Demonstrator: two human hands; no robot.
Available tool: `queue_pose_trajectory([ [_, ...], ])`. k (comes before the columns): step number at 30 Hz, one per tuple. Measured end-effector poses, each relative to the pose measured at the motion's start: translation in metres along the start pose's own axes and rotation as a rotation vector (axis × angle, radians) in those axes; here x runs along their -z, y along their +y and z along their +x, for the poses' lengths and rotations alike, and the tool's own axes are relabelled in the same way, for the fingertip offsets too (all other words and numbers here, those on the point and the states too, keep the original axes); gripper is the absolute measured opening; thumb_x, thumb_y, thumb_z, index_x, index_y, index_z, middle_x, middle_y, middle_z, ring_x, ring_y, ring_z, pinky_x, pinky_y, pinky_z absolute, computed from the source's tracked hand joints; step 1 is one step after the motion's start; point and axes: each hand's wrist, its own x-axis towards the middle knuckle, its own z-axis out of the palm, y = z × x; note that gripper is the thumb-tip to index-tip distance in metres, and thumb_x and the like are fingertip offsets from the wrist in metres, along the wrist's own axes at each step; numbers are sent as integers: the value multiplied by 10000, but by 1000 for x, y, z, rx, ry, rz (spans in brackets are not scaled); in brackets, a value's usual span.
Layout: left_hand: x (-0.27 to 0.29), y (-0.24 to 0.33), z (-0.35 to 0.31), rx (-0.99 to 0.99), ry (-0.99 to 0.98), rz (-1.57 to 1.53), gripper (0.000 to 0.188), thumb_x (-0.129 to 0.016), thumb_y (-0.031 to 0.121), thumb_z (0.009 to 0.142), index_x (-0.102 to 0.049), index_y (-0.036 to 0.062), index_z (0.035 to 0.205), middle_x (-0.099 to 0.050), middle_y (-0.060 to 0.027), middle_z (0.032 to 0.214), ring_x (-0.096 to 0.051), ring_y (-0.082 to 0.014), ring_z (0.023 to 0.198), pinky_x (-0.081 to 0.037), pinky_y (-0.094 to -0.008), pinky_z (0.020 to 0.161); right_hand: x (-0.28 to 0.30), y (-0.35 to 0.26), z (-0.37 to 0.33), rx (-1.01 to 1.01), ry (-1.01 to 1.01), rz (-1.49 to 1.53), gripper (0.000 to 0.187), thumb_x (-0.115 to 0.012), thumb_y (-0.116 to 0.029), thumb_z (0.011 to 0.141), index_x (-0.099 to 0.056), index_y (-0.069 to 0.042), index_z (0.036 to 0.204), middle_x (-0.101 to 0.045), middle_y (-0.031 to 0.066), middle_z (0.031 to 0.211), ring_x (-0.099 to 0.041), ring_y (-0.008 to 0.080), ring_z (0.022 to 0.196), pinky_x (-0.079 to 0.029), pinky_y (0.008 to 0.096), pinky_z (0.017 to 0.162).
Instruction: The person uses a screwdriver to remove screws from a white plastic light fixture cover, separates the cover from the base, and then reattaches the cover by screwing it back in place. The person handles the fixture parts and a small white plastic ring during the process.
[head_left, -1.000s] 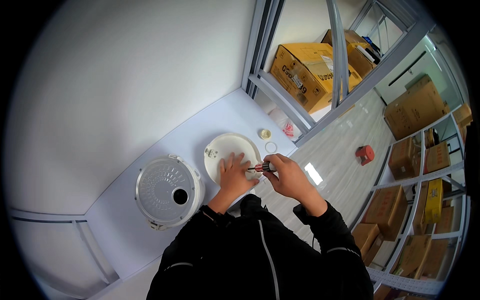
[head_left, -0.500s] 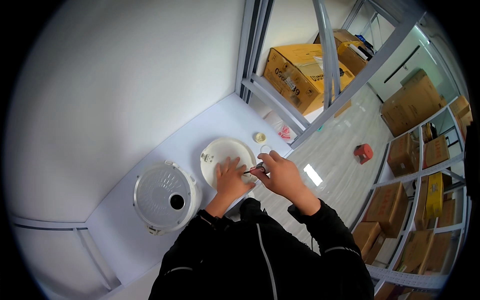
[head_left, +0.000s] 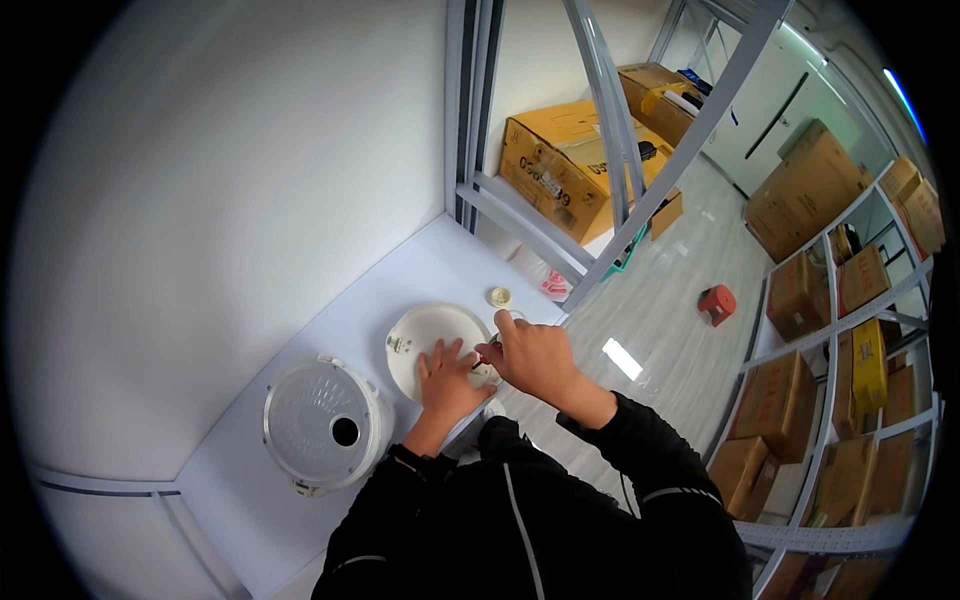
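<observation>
A white, shallow round cover [head_left: 425, 328] lies on the white table. My left hand [head_left: 452, 388] is spread flat over its near part, fingers apart, pressing on it. Close beside it, over the cover's right edge, my right hand [head_left: 537, 362] is closed round a screwdriver [head_left: 479, 359]. Most of the handle is hidden in my fist, and its tip points down beside my left fingers. What the tip touches is too small to make out. Left of the cover stands a round white appliance body [head_left: 318, 408] with a clear ribbed top and a dark round hole.
A small yellowish round dish [head_left: 500, 297] sits beyond the cover on the table [head_left: 400, 268]. Grey metal framing [head_left: 525, 228] rises past the table's far end, with a yellow carton [head_left: 555, 170] behind. A red stool [head_left: 717, 304] and shelves of cartons [head_left: 775, 395] stand to the right.
The view has shifted a little. My right hand has turned over the screwdriver, so less of its handle and shaft shows. My left hand stays flat on the cover.
</observation>
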Motion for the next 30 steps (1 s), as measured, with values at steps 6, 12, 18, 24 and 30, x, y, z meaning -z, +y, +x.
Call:
queue_pose_trajectory([
  [6, 2, 0, -1, 11, 3, 0, 667, -857, 535, 752, -728, 214, 1322, -470, -94, 1612, -255, -351, 1580, -90, -630, 1268, 4, -3, 1, 206, 237, 33, 451, -757, -443, 897, -574, -52, 1026, -664, 129, 786, -700, 311, 626, -515, 419, 519],
  [12, 3, 0, -1, -1, 5, -1, 661, -861, 540, 745, -734, 222, 1311, -492, -92, 1592, -276, -353, 1570, -95, -637, 1262, 5, -8, 7, 13, -22, -43, 420, -777, -391, 879, -581, -61, 1048, -650, 129, 879, -703, 314, 769, -546, 413, 598],
  [18, -5, -5, 0, -22, 56, 3, 593, -867, 539, 740, -754, 243, 1241, -509, -87, 1574, -286, -355, 1563, -117, -645, 1256, 8, -5, 6, 192, 188, -9, 417, -770, -411, 886, -578, -68, 1025, -640, 97, 759, -677, 302, 645, -506, 400, 528],
  [24, -4, -2, 3, -10, 36, 4, 574, -858, 549, 744, -766, 237, 1218, -513, -86, 1570, -291, -357, 1560, -130, -646, 1254, -5, -5, 7, 152, 135, -18, 431, -758, -419, 871, -583, -59, 1030, -606, 106, 768, -655, 307, 599, -496, 419, 520],
  [30, -6, -5, 0, -28, 87, -5, 575, -843, 551, 756, -787, 188, 1198, -516, -87, 1569, -297, -358, 1557, -131, -647, 1253, 5, -9, 6, 124, 98, -117, 418, -754, -401, 856, -577, -58, 1016, -628, 110, 775, -663, 280, 596, -484, 391, 508],
])
